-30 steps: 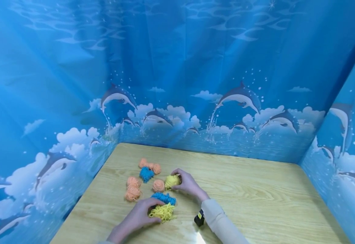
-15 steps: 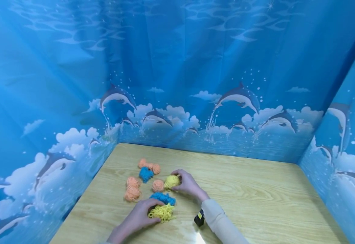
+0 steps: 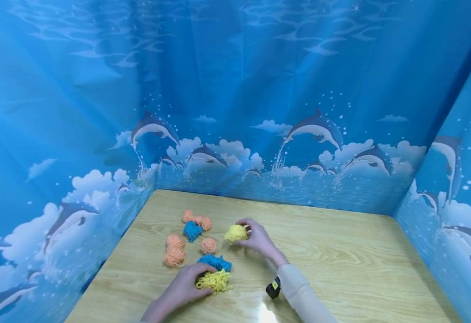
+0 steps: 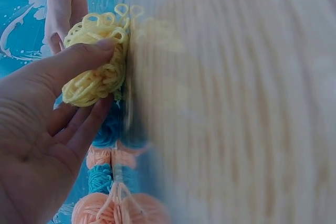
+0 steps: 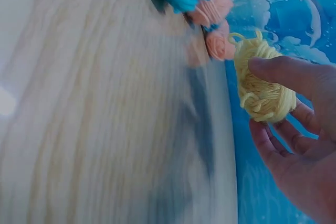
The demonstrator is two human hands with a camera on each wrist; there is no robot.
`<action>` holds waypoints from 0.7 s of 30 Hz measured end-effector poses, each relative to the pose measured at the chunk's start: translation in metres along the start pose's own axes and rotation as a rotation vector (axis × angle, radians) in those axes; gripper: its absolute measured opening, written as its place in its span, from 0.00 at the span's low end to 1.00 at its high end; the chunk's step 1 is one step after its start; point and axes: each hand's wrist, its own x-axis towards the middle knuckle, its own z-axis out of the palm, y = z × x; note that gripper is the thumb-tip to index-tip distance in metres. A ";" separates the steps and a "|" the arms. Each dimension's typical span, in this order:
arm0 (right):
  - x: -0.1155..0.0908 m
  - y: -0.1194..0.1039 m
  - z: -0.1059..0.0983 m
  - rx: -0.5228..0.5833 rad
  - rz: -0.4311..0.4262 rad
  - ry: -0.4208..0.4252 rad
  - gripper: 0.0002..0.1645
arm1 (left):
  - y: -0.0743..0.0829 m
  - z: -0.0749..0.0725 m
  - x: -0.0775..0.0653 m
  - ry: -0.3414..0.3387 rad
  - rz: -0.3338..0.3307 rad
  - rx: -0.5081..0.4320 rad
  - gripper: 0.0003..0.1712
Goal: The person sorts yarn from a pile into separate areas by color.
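Near the front of the table my left hand (image 3: 183,285) grips a loose, loopy bundle of yellow yarn (image 3: 215,282), thumb on one side and fingers on the other. A blue yarn bundle (image 3: 216,262) lies just behind it. My right hand (image 3: 260,241) holds a yellow yarn ball (image 3: 235,233) between thumb and fingertips. In the right wrist view, this yellow ball (image 5: 265,85) appears raised off the tabletop. Left of it sits a round peach yarn ball (image 3: 209,246) on the wood.
Two-lobed peach yarn (image 3: 174,251) lies at the left. Further back are a blue yarn clump (image 3: 192,231) and a peach yarn bundle (image 3: 197,220). A black device (image 3: 273,288) sits by the right sleeve. Dolphin-printed blue curtains (image 3: 235,112) surround the wooden table (image 3: 340,264).
My right hand has lifted the yellow ball up and to the right, away from the round peach ball it was beside. The left hand stays at the yellow bundle.
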 end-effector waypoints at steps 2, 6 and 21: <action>-0.002 0.003 -0.006 0.007 0.007 0.016 0.33 | -0.001 0.000 0.000 -0.002 0.000 -0.006 0.24; -0.007 0.008 -0.018 0.022 0.042 0.039 0.34 | -0.001 0.001 0.000 0.004 0.009 -0.012 0.23; -0.022 0.026 -0.056 0.005 0.155 0.160 0.34 | -0.001 -0.001 0.000 -0.024 -0.036 -0.022 0.23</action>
